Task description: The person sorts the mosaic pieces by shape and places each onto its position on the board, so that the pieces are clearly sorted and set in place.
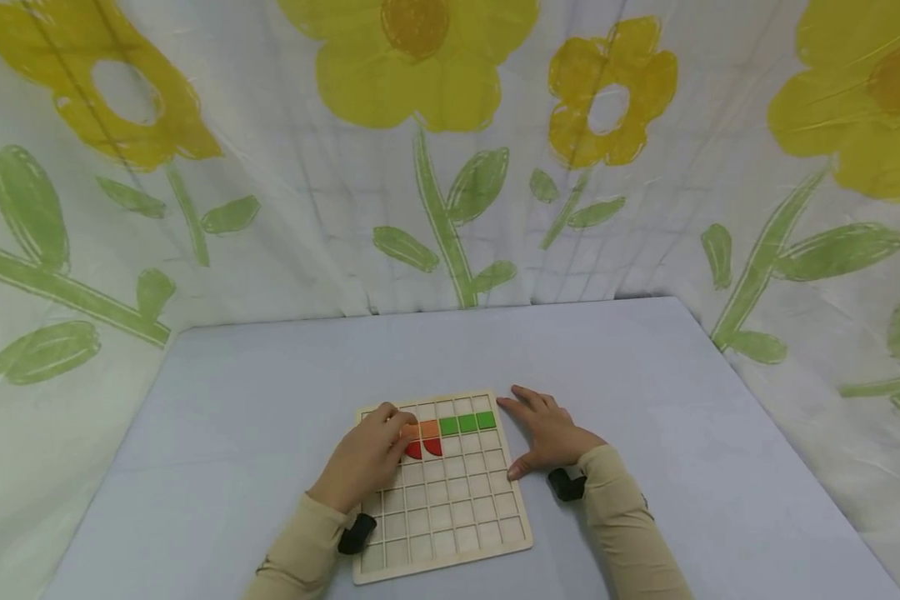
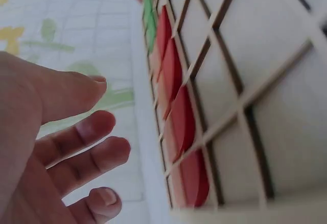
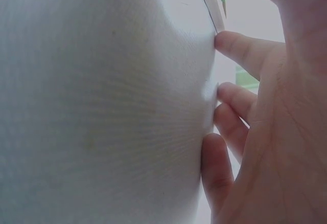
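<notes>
A wooden grid board [image 1: 435, 567] lies on the table. My left hand [image 1: 372, 454] hovers over its upper left part and hides some cells. In the left wrist view the fingers [image 2: 97, 157] and thumb are apart, with nothing between them. Orange squares [image 1: 430, 429] sit in one row beside three green squares [image 1: 468, 422]. Below the orange ones are several red pieces [image 2: 182, 119] with one rounded side, partly covered in the head view. My right hand [image 1: 551, 433] is spread at the board's right edge, thumb and forefinger close to the frame, fingertips [image 3: 214, 155] down at the tabletop.
A pale cloth covers the table [image 1: 270, 375]. Behind and at both sides hangs a white curtain [image 1: 300, 208] printed with yellow flowers. Dark wrist cameras [image 1: 357, 534] sit at the cuffs of the beige sleeves [image 1: 300, 542].
</notes>
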Tool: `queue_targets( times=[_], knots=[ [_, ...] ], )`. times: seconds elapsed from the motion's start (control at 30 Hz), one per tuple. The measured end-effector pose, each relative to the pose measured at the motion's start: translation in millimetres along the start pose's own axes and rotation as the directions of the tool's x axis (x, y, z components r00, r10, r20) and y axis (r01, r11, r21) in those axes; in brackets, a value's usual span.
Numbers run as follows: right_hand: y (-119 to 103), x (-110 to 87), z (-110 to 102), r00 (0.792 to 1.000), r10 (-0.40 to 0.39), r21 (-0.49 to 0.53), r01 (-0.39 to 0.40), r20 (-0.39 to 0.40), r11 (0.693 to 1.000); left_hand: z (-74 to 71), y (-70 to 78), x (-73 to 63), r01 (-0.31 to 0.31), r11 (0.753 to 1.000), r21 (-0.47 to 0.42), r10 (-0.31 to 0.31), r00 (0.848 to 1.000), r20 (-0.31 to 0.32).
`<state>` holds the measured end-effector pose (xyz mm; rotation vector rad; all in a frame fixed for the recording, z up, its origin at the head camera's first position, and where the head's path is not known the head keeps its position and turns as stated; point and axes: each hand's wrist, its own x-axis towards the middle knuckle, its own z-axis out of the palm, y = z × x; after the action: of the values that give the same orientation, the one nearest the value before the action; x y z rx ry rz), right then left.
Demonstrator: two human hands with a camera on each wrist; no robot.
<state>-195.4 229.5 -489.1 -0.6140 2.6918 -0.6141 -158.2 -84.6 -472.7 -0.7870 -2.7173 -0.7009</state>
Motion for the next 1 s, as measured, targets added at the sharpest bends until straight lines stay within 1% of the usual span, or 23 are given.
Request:
queue_targets(
  times=[0.07,0.13,0.23,0.27,0.3,0.33,0.4,0.47,0.5,0.57,0.6,0.67,0.73,0.8,0.83,0.9,0.97,1.0],
  knots=[
    [-0.1,0.7,1.8,1.000,0.000,0.004,0.000,0.001,1.000,-12.3,-2.3,-10.7,0.056,0.998,-0.021,-0.056,0.998,0.024],
    [0.4,1.4,3.6,1.000,-0.001,0.000,0.001,0.003,1.000,-24.4,-5.3,-24.3,0.100,0.995,-0.016,-0.100,0.994,0.035],
    [0.9,1.8,3.8,1.000,-0.002,-0.013,0.002,0.002,1.000,-40.0,-10.4,-45.5,0.159,0.987,0.021,-0.160,0.985,0.064],
    [0.7,1.6,2.9,1.000,-0.003,-0.013,0.003,0.001,1.000,-44.2,-12.0,-52.3,0.182,0.983,0.039,-0.185,0.979,0.087],
    [0.4,1.3,1.9,1.000,-0.004,-0.014,0.004,0.000,1.000,-47.9,-13.5,-58.9,0.210,0.976,0.057,-0.215,0.969,0.118],
    [0.0,1.1,0.9,1.000,-0.005,-0.013,0.005,-0.002,1.000,-51.3,-14.8,-64.9,0.247,0.967,0.063,-0.254,0.954,0.158],
    [0.2,0.9,-0.2,1.000,-0.008,-0.014,0.008,-0.010,1.000,-54.6,-17.7,-75.6,0.325,0.943,0.078,-0.334,0.913,0.235],
    [0.9,0.8,-0.4,1.000,-0.009,-0.016,0.008,-0.015,1.000,-55.9,-20.8,-85.4,0.378,0.922,0.087,-0.386,0.874,0.295],
    [1.3,0.7,-0.3,1.000,-0.009,-0.021,0.008,-0.018,1.000,-56.0,-22.7,-89.9,0.393,0.916,0.078,-0.396,0.863,0.315],
    [1.6,0.1,-0.2,1.000,-0.009,-0.024,0.008,-0.020,1.000,-55.3,-25.3,-98.7,0.406,0.912,0.060,-0.401,0.851,0.338],
    [1.6,-0.3,-0.1,1.000,-0.008,-0.023,0.008,-0.021,1.000,-54.9,-26.3,-102.6,0.406,0.912,0.058,-0.400,0.849,0.344],
    [2.0,-0.9,0.3,1.000,-0.004,-0.015,0.004,-0.021,1.000,-54.5,-28.0,-108.8,0.401,0.914,0.053,-0.394,0.851,0.347],
    [1.9,-1.3,0.8,1.000,-0.004,-0.004,0.004,-0.022,1.000,-54.4,-28.7,-113.3,0.406,0.912,0.056,-0.400,0.852,0.338],
    [1.9,-1.2,1.4,1.000,-0.002,0.003,0.002,-0.021,1.000,-54.7,-28.8,-116.6,0.420,0.906,0.060,-0.415,0.848,0.328],
    [2.0,-1.1,1.7,1.000,-0.002,0.001,0.002,-0.021,1.000,-55.1,-28.5,-117.9,0.433,0.900,0.054,-0.426,0.844,0.327],
    [1.8,-0.9,1.9,1.000,-0.002,0.002,0.002,-0.021,1.000,-55.0,-27.6,-119.7,0.475,0.879,0.045,-0.462,0.824,0.329],
    [1.7,-0.5,2.0,1.000,-0.002,0.004,0.002,-0.021,1.000,-54.9,-26.1,-120.7,0.524,0.851,0.036,-0.504,0.796,0.336],
    [1.4,-0.3,2.1,1.000,-0.004,0.005,0.004,-0.021,1.000,-54.9,-25.1,-121.1,0.551,0.834,0.033,-0.528,0.779,0.340]
  ],
)
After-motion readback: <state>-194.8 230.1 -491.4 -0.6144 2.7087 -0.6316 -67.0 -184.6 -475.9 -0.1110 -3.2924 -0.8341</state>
